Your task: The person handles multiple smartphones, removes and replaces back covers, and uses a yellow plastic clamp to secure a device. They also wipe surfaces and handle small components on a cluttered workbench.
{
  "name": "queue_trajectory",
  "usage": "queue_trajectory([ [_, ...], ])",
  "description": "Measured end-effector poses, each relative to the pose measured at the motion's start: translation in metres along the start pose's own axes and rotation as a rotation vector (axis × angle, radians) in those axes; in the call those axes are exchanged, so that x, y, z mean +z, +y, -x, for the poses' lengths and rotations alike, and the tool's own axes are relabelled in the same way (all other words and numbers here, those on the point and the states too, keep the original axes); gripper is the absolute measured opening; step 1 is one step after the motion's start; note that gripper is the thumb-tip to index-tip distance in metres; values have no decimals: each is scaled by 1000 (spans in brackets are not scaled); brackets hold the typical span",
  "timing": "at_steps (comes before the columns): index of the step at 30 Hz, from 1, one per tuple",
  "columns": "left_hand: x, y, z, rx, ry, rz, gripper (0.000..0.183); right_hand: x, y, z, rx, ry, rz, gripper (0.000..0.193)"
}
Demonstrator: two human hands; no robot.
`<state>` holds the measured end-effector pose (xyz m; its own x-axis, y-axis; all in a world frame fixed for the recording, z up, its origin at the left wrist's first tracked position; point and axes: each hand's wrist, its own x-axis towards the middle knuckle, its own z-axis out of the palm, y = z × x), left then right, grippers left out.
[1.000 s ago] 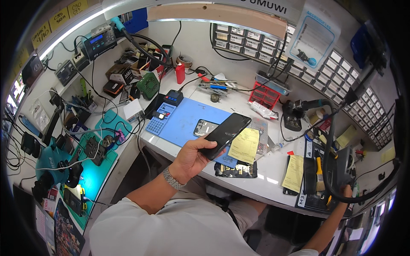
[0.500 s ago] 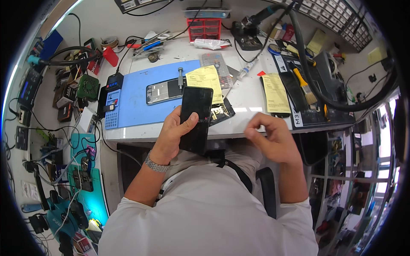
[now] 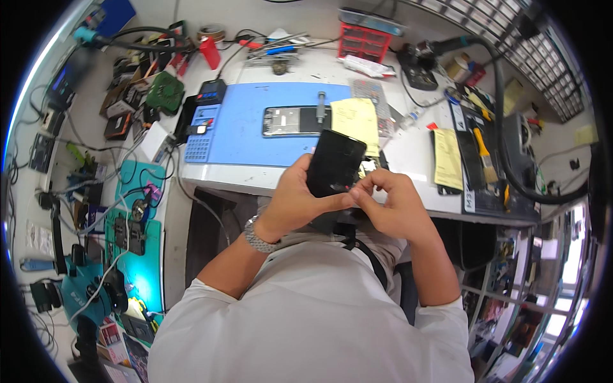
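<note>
My left hand (image 3: 297, 199) grips a black smartphone (image 3: 334, 163) by its left edge, tilted over the bench's front edge, with the thumb lying across its lower part. At the phone's lower right, my right hand (image 3: 397, 203) has thumb and forefinger pinched together beside the left thumb's tip. Whatever that pinch holds, if anything, is too small to make out. Beyond the phone, an opened phone body (image 3: 290, 121) lies on a blue work mat (image 3: 246, 143). A grey screwdriver-like tool (image 3: 321, 107) rests across its right end, next to a yellow paper slip (image 3: 355, 121).
Red drawers (image 3: 364, 43) stand at the back, with tweezers and other hand tools (image 3: 271, 54) to their left. On the right, a brush (image 3: 483, 153) and another yellow slip (image 3: 447, 159) lie by a black mat (image 3: 511, 198). A thick black hose (image 3: 501, 96) arches over there.
My right hand has moved left to the phone's lower edge, and its fingers have come together. The phone has tilted clockwise in my left hand. The whole view has shifted, with the bench now further right.
</note>
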<state>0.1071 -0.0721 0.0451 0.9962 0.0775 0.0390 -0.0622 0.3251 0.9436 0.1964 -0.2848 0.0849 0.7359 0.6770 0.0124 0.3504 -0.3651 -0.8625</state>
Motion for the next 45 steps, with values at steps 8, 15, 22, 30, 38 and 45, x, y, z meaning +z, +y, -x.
queue_trajectory([
  [8,-1,21,16,-99,-126,272,71,33,7,-12,-199,-57,-586,28],
  [15,-8,40,30,-29,-139,372,86,69,-21,-41,-123,165,-562,53],
  [22,-112,135,31,618,185,919,37,89,-11,-55,-267,327,-544,35],
  [30,-342,254,-70,625,890,1123,16,82,10,-27,-192,481,-420,30],
  [38,-574,269,-201,543,754,1072,26,73,15,25,-79,582,-189,29],
  [45,-596,303,-236,358,1123,1158,27,57,42,77,47,783,-19,30],
])
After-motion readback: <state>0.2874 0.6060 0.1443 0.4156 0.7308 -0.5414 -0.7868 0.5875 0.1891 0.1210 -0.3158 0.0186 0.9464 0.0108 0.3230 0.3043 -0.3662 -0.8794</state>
